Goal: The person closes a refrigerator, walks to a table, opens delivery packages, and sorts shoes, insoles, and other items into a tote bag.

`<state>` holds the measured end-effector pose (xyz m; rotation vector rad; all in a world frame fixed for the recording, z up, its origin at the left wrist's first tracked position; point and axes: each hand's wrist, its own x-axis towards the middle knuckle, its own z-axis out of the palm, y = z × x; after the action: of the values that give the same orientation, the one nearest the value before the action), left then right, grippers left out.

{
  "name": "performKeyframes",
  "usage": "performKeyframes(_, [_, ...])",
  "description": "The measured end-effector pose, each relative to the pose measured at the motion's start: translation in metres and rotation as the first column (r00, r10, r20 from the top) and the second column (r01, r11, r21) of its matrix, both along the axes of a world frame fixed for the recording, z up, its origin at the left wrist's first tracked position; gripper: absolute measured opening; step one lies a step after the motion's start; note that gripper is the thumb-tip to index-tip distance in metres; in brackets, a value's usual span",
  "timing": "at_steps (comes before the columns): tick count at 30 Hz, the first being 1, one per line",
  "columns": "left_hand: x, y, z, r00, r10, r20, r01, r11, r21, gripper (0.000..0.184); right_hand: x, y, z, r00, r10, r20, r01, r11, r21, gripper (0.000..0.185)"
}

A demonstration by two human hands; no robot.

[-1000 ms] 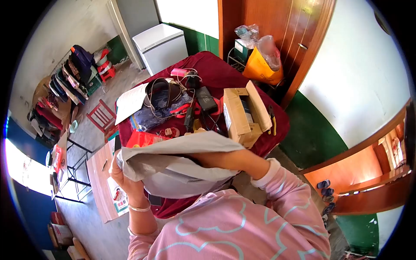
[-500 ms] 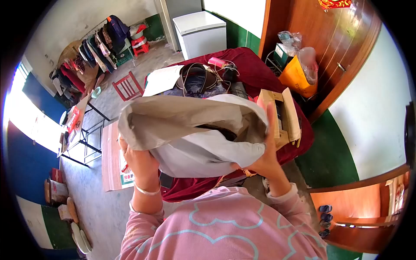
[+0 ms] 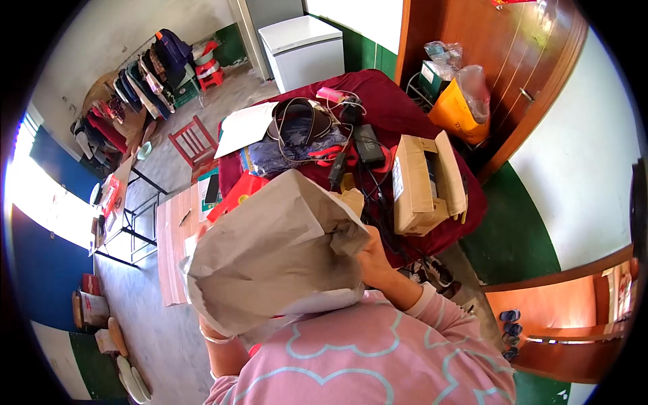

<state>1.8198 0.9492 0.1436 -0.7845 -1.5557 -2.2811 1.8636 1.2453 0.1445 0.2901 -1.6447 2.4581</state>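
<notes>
A large crumpled paper bag [image 3: 270, 250], greyish-beige on the side facing me and whiter at its rim, is held up in front of my chest. My right hand [image 3: 375, 260] grips its right edge, fingers closed around a bunched fold. At the bag's left side is my left hand [image 3: 192, 244], mostly hidden behind the paper, with only a bit of the fingers and the wrist below showing. Beyond the bag, an open cardboard box [image 3: 413, 196] stands on the red-covered table [image 3: 385, 94]. What the bag contains, if anything, cannot be seen.
On the table lie a black power adapter [image 3: 368, 144], tangled cables, a headband-like black item [image 3: 300, 121], a white sheet [image 3: 246, 128] and a red packet [image 3: 237, 196]. A phone [image 3: 212, 189] rests at left. A wooden chair [image 3: 194, 143] and white freezer [image 3: 304, 54] stand behind.
The bag has come down and left, turning so its opening no longer faces up toward me. My right hand moved left and inward with it; more of the table and box shows.
</notes>
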Motion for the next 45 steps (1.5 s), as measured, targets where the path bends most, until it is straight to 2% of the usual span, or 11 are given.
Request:
performKeyframes(6, [0.028, 0.003, 0.023, 0.949, -0.239, 0.207, 0.313, 0.807, -0.501, 0.046, -0.017, -0.015, -0.003, 0.988, -0.147, 0.035, 0.143, 0.984, 0.107, 0.024])
performKeyframes(10, [0.022, 0.028, 0.03, 0.971, 0.068, 0.23, 0.127, 0.667, -0.734, 0.046, -0.029, -0.026, -0.012, 0.972, -0.204, 0.12, 0.217, 0.97, -0.11, 0.026])
performKeyframes(14, [-0.005, 0.033, -0.003, 0.938, 0.014, 0.345, 0.138, 0.9, -0.412, 0.042, -0.025, -0.023, -0.004, 0.993, -0.049, 0.108, 0.082, 0.94, -0.332, 0.027])
performKeyframes(19, [-0.041, 0.018, -0.041, 0.826, 0.012, 0.564, 0.188, 0.937, -0.296, 0.042, -0.03, -0.01, 0.004, 0.909, 0.31, -0.277, -0.265, 0.946, 0.187, 0.01])
performKeyframes(26, [-0.043, 0.028, -0.053, 0.692, -0.235, 0.682, 0.388, 0.918, -0.078, 0.042, -0.012, 0.004, 0.014, 0.934, 0.352, -0.065, -0.268, 0.809, 0.523, 0.032])
performKeyframes(32, [-0.053, 0.041, -0.037, 0.695, -0.253, 0.673, 0.515, 0.828, -0.221, 0.039, -0.069, 0.016, 0.028, 0.976, 0.118, 0.185, -0.139, 0.985, 0.104, 0.036])
performKeyframes(37, [-0.059, 0.047, -0.039, 0.711, -0.374, 0.595, 0.578, 0.793, -0.193, 0.037, -0.059, -0.004, -0.039, 0.777, 0.349, 0.524, -0.083, 0.882, -0.464, 0.036])
performKeyframes(40, [-0.061, 0.043, -0.042, 0.759, -0.411, 0.506, 0.586, 0.769, -0.255, 0.033, -0.065, -0.028, 0.01, 0.621, 0.666, 0.413, -0.645, 0.734, -0.213, 0.057])
performKeyframes(41, [-0.066, 0.04, -0.046, 0.786, -0.438, 0.436, 0.586, 0.753, -0.299, 0.032, -0.072, -0.034, 0.017, 0.702, 0.579, 0.415, -0.684, 0.711, 0.165, 0.065])
performKeyframes(43, [-0.069, 0.035, -0.054, 0.819, -0.489, 0.299, 0.573, 0.725, -0.382, 0.029, -0.071, -0.038, 0.019, 0.881, 0.426, 0.207, -0.416, 0.488, 0.767, 0.081])
performKeyframes(45, [-0.067, 0.035, -0.058, 0.666, -0.463, 0.585, 0.642, 0.755, -0.133, 0.033, -0.063, -0.042, 0.011, 0.917, 0.348, 0.193, -0.291, 0.255, 0.922, 0.098])
